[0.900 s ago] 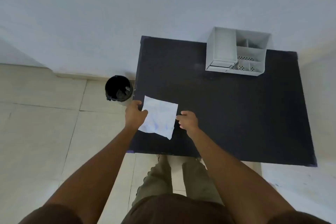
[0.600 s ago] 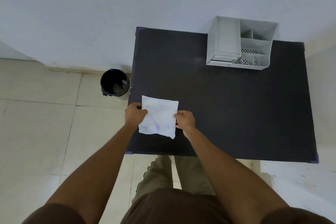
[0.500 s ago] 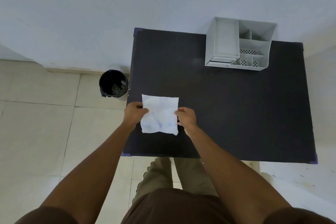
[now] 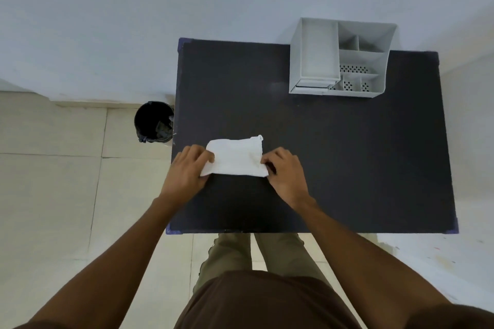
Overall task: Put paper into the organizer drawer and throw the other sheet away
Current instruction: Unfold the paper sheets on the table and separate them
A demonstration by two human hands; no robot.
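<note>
A crumpled white sheet of paper (image 4: 236, 157) lies folded over on the black table (image 4: 334, 155), near its front left part. My left hand (image 4: 185, 171) pinches the paper's left edge and my right hand (image 4: 287, 173) pinches its right edge. The grey desk organizer (image 4: 339, 57) stands at the table's back right; its small drawer at the front left corner looks shut. A black bin (image 4: 154, 122) with a dark liner stands on the floor beside the table's left edge. Only one sheet is in view.
A pale wall runs behind the table and along its right side. Cream floor tiles (image 4: 53, 181) lie to the left of the table. My legs stand at the table's front edge.
My right hand reached the sheet's right edge and gripped it. Both hands folded the near half over, so the sheet now shows as a shorter strip. The view shifted slightly.
</note>
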